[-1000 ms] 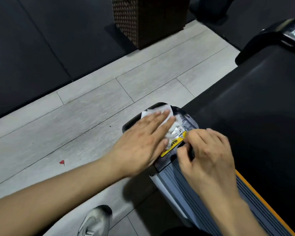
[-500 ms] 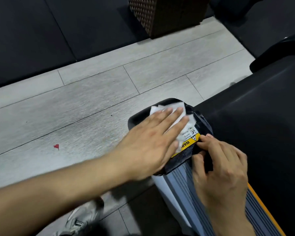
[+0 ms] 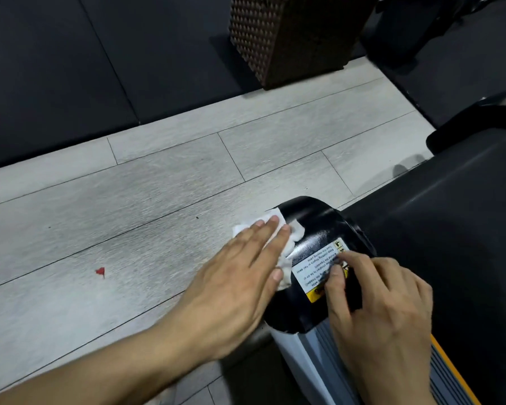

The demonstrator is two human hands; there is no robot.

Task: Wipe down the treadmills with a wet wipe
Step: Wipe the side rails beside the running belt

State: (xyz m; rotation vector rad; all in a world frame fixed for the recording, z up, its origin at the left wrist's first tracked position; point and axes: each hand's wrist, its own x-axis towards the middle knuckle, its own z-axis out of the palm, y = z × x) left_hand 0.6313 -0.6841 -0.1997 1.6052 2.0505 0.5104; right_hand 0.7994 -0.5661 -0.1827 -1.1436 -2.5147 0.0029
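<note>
A white wet wipe (image 3: 287,247) lies on the left side of the treadmill's glossy black rear end cap (image 3: 313,223). My left hand (image 3: 240,282) presses flat on the wipe with straight fingers. My right hand (image 3: 383,311) rests on the cap's inner edge, its curled fingertips on the white and yellow warning label (image 3: 313,267). The black treadmill belt (image 3: 450,229) runs away to the right. A grey ribbed side rail (image 3: 327,366) with an orange stripe leads back toward me.
Grey wood-look floor (image 3: 158,229) stretches to the left, with a small red scrap (image 3: 100,271) on it. Black rubber mats (image 3: 56,68) lie beyond. A brown wicker bin (image 3: 292,36) stands at the top. Another black end cap (image 3: 479,124) shows at the right.
My left hand has slid the wipe leftward off the warning label to the cap's outer side, uncovering the label. My right hand stays on the cap's inner edge.
</note>
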